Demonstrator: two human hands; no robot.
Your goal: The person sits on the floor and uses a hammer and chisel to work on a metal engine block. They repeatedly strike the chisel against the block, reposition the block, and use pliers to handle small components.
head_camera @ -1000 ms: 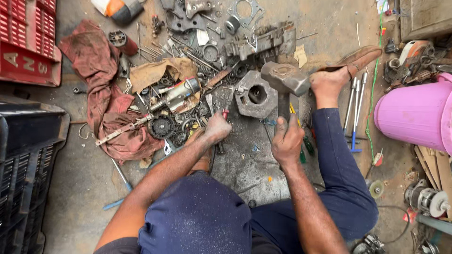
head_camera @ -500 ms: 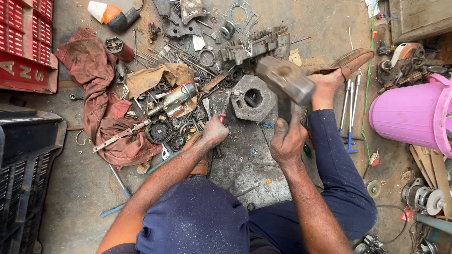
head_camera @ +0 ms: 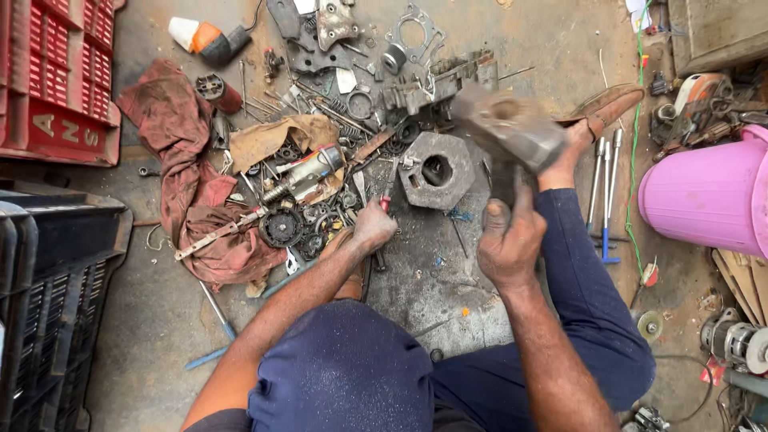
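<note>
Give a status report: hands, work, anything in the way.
Right hand grips raised hammer, blurred. Left hand holds red-handled tool beside hexagonal block. Loose parts crowd the left.

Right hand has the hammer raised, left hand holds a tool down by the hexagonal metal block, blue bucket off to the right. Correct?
Not quite: the bucket is pink, not blue, as the head view shows. The rest holds: the right hand grips the raised hammer, its head blurred, and the left hand holds a red-handled tool beside the hexagonal metal block.
</note>
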